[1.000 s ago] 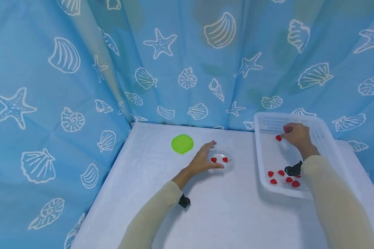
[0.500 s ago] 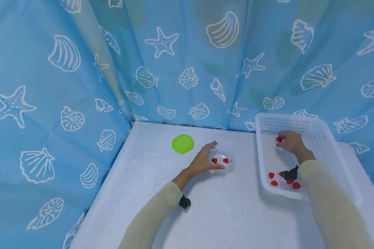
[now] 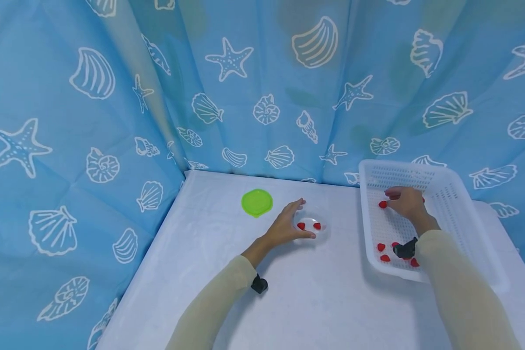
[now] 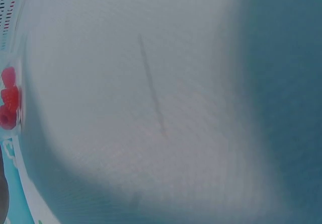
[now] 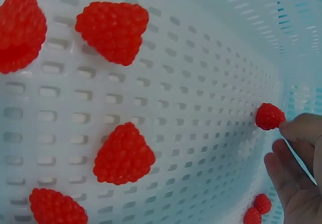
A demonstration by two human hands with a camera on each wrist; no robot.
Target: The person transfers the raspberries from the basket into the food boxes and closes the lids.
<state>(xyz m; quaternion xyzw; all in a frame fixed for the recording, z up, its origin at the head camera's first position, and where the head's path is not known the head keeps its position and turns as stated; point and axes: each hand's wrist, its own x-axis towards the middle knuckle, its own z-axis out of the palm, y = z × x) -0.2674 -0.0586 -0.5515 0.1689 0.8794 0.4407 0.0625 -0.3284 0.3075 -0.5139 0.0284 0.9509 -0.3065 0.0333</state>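
My left hand holds a clear round container on the table, thumb on its near side and fingers on its far side. In the left wrist view, a few red raspberries show in it at the left edge. My right hand is inside a white perforated basket. Its thumb tip meets one raspberry in the right wrist view, while the other fingers stand apart from the berry. Two more raspberries lie under that hand, mostly hidden from the head view.
A bright green lid lies flat beyond the left hand. Several loose raspberries are spread at the basket's near end, partly behind the black wrist camera. A blue shell-print curtain hangs along the table's back and left edges.
Inside the basket, my right hand has shifted a little left and toward me. The raspberry by its thumb has moved the same way. My left hand stays on the container.
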